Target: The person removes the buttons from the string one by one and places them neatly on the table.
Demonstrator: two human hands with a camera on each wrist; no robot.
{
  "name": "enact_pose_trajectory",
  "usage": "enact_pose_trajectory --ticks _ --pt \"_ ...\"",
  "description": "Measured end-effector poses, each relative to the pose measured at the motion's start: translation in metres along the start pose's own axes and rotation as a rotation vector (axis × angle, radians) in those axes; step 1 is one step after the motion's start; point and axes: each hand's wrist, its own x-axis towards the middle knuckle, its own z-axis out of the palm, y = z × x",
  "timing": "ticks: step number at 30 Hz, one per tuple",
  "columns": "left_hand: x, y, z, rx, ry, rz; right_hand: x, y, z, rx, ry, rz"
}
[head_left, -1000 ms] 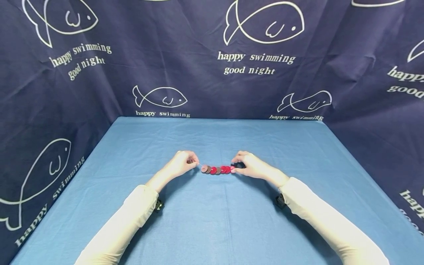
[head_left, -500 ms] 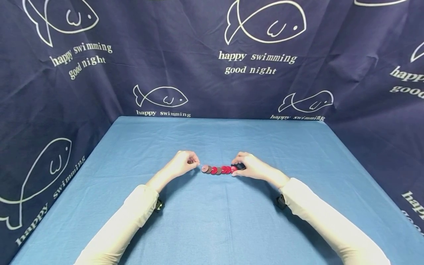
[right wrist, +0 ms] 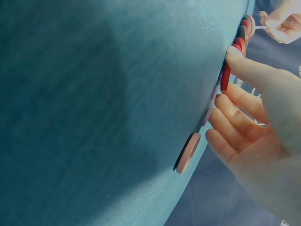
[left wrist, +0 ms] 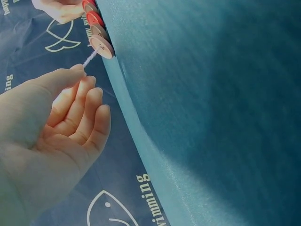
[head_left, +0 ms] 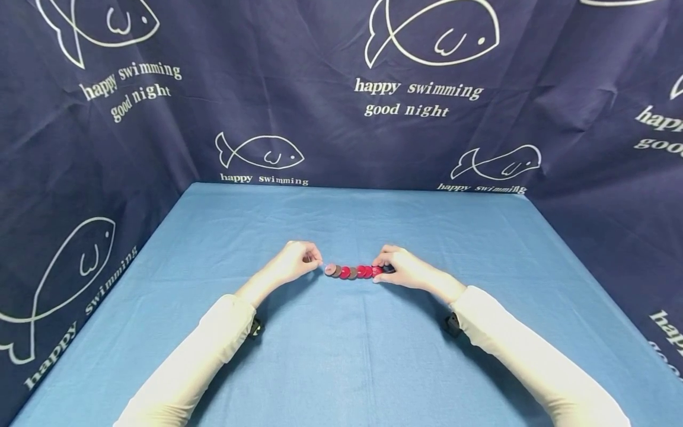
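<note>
Several round buttons, red and brown, overlap in a row on the blue tabletop, strung on a thin pale cord. A pinkish-brown button with small holes is at the row's left end. My left hand pinches the pale cord between thumb and forefinger, a short way from that button. At the other end, my right hand pinches a red button between thumb and fingers. Under the right fingers lies something pale lilac, mostly hidden; I cannot tell what it is.
A loose pinkish-brown button lies on the cloth beside the right hand, covered by the hand in the head view. The blue cloth spreads around both hands. A dark curtain with white fish stands behind and at the sides.
The right thumb and fingers have shifted slightly, so more of the red end button shows. The left hand stays nearly still with the cord. The head view has tilted a little.
</note>
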Motion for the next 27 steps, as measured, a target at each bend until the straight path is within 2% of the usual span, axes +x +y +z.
enact_pose_trajectory --ticks 27 --pt "-0.0005 0.0006 0.0006 -0.007 -0.002 0.003 -0.0002 -0.0019 0.0008 0.015 -0.015 0.010"
